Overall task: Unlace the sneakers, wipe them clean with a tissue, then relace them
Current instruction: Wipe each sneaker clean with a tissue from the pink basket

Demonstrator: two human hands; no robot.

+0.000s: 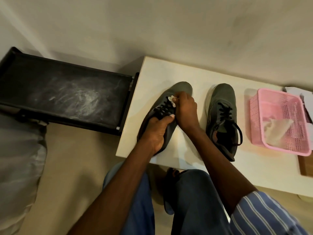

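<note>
Two grey sneakers with black laces stand on a white table (169,72). My left hand (157,131) grips the left sneaker (179,87) around its collar and heel, tilting it a little. My right hand (185,109) holds a small white tissue (172,100) bunched in its fingers, pressed against the laced top of that shoe. The right sneaker (221,107) rests flat beside it, untouched, its laces threaded and their ends loose near the heel.
A pink plastic basket (257,106) with a crumpled tissue (277,128) inside sits right of the shoes. A black dusty tray (64,92) juts out left of the table. A wooden board (304,165) lies at the right edge. Wall runs behind.
</note>
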